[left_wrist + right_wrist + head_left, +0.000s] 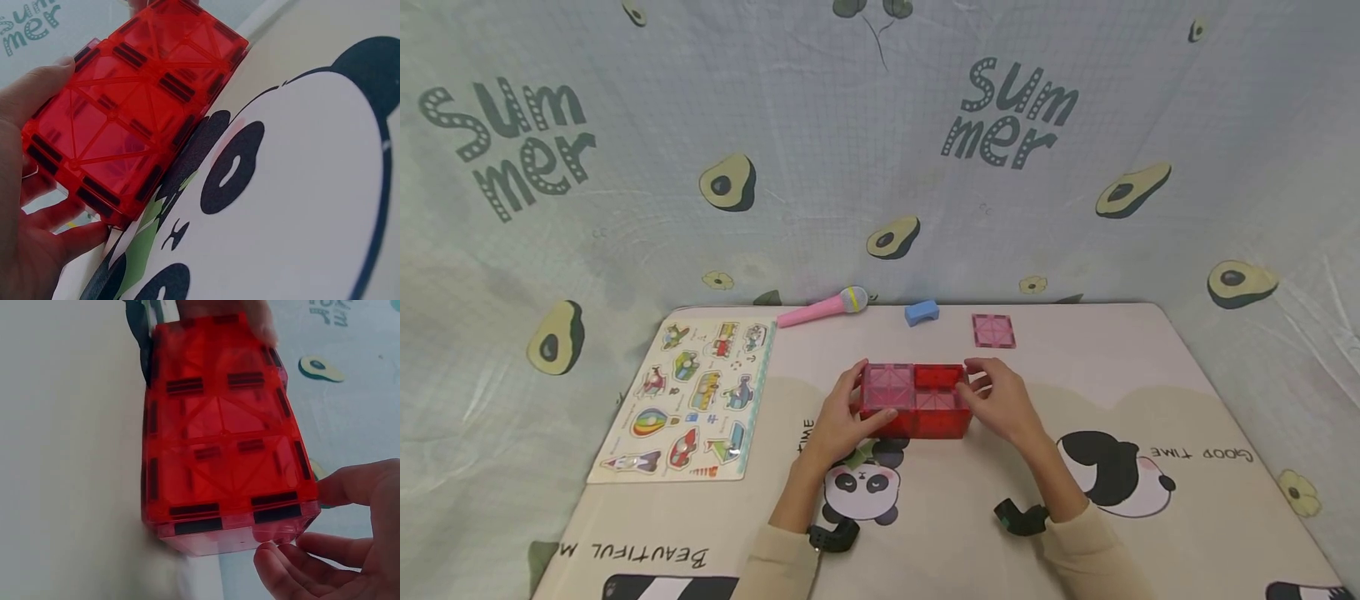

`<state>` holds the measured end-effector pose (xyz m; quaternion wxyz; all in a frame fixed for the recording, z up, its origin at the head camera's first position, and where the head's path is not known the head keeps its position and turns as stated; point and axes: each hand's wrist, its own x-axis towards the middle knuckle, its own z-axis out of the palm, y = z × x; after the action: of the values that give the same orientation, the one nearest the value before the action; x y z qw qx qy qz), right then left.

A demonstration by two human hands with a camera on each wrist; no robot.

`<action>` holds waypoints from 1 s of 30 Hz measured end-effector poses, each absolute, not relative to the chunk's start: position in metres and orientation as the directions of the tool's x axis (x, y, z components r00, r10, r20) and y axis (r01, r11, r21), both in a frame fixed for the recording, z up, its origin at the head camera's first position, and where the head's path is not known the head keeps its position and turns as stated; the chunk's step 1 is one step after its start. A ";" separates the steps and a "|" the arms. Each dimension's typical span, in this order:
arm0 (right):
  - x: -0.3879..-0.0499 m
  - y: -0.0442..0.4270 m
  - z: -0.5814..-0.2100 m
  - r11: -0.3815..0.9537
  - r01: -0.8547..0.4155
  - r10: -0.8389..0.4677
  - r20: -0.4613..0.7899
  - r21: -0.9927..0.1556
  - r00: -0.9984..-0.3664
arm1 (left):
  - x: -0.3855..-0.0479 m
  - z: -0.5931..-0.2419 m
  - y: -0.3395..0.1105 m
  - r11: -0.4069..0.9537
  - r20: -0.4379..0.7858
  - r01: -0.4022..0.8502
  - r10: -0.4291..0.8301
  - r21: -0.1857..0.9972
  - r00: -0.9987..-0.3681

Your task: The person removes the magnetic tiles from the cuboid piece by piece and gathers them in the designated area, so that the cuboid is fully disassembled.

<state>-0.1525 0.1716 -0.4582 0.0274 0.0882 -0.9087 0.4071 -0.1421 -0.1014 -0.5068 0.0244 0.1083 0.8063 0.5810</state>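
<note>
The pale table (940,521) carries printed animal faces (861,496) and words (651,555). At its left lies a picture puzzle board (698,417). Near the far edge are a pink microphone (822,310), a blue block (922,313) and a square pink tile (993,331); nearer the middle stands a red box (921,424).

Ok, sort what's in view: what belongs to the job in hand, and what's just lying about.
Part of the job:
- red tile box, between left hand and right hand
- pink top tile over its left half
- loose pink tile, probably: it resembles the top one

Just lying about, it seems:
- picture board
- pink microphone
- blue block
</note>
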 end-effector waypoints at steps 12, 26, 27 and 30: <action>-0.149 0.170 -0.460 0.693 -0.172 -0.135 0.109 -0.700 -0.985 | -0.142 -0.506 -0.101 0.317 0.089 0.149 0.196 0.937 -0.977; -0.148 0.170 -0.462 0.680 -0.192 -0.128 0.143 -0.707 -0.981 | -0.141 -0.505 -0.101 0.311 0.086 0.145 0.195 0.939 -0.977; -0.148 0.170 -0.462 0.679 -0.191 -0.127 0.143 -0.709 -0.982 | -0.141 -0.505 -0.101 0.312 0.086 0.145 0.196 0.939 -0.977; -0.147 0.172 -0.463 0.676 -0.185 -0.115 0.145 -0.714 -0.983 | -0.141 -0.506 -0.102 0.313 0.087 0.147 0.198 0.938 -0.976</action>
<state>-0.1474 0.1724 -0.4631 0.0440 0.0821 -0.9143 0.3942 -0.1415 -0.1017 -0.5056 0.0219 0.1064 0.8099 0.5763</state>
